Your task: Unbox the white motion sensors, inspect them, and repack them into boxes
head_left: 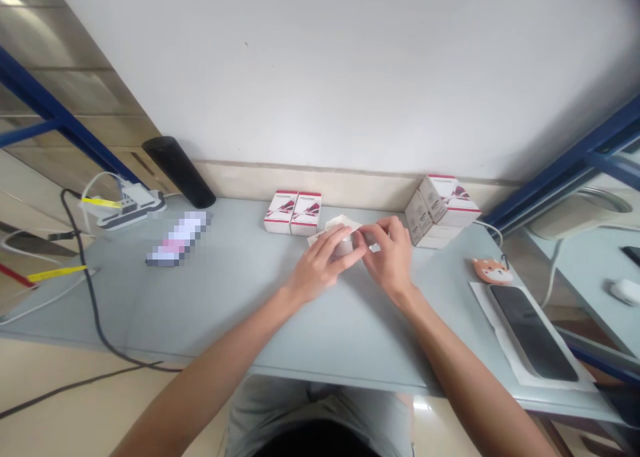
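Observation:
Both hands meet over the middle of the grey table (240,310), close to its far edge. My left hand (323,263) and my right hand (387,253) have their fingers closed on a small white cardboard box (344,233) held between them. One flap of the box sticks up at the top. Just behind the hands stand two white and red boxes (293,212) side by side against the wall.
A stack of white and red boxes (440,210) sits at the right rear. A black phone (533,333) lies on white paper near an orange animal-shaped charm (493,270). At the left are a power strip (130,207), a black cylinder (179,171), cables and a blurred item (177,240).

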Demonstrator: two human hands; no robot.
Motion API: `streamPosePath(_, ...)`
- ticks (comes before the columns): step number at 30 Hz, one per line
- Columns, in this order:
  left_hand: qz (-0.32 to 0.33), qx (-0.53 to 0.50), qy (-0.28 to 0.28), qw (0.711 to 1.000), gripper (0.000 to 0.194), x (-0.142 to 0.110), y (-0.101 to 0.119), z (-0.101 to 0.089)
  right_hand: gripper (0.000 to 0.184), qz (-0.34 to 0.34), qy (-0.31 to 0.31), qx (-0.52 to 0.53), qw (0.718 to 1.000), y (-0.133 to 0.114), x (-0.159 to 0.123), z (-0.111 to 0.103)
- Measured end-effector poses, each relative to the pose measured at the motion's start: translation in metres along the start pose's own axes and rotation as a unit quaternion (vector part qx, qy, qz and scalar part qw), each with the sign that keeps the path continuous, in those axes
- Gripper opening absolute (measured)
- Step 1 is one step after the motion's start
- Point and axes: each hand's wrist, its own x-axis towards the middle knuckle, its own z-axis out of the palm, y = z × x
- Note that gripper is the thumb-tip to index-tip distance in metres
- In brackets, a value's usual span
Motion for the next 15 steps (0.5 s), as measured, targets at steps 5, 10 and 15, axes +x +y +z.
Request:
streamPosePath(5, -0.028, -0.032, 0.008, 0.999, 0.079, 0.0, -0.006, 0.003, 0.01, -0.015, 0.053, -0.039, 0.998, -0.005, 0.005, -0.011)
streamPosePath(10, -0.011, -0.044, 0.048, 0.998, 0.078, 0.005, 0.001, 0.006, 0.006, 0.003, 0.104, 0.031, 0.994, -0.008, 0.009, -0.02)
streamPosePath(15, -0.002, -0.06, 0.056, 0.997, 0.072, 0.008, 0.007, 0.007, 0.005, -0.08, 0.164, 0.065, 0.981, -0.002, 0.003, -0.017)
